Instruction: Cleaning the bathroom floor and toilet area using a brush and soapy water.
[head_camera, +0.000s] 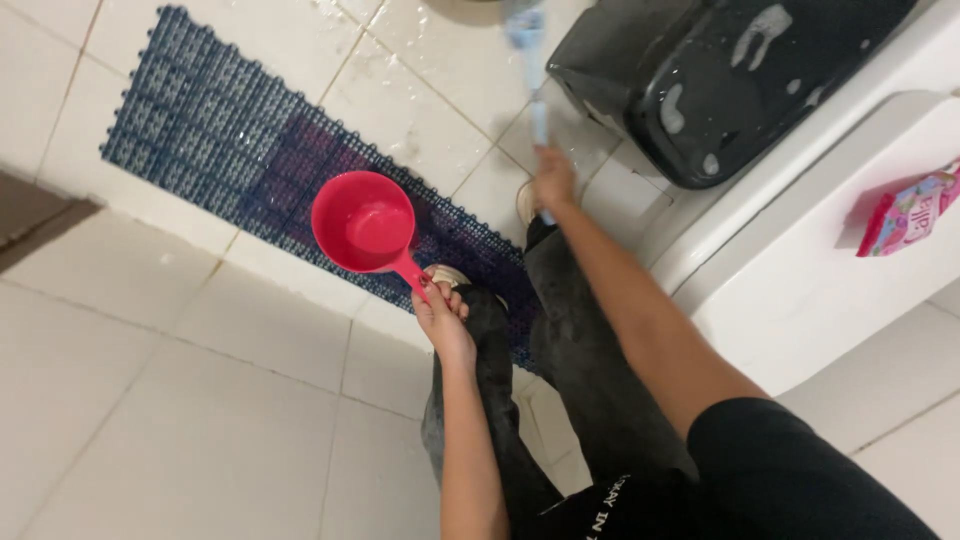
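Note:
My left hand (442, 315) grips the handle of a red plastic water dipper (364, 222), held over the blue mat with its bowl facing up. My right hand (553, 180) is closed around the handle of a long brush (528, 45), which is blurred and points toward the floor beside a black bin. My legs in dark trousers and light sandals stand on the mat below the hands.
A blue openwork floor mat (200, 140) lies on wet white tiles. A black plastic bin (720, 80) with foam spots lies on its side at the upper right. A white ledge (800, 280) carries a pink packet (908, 212).

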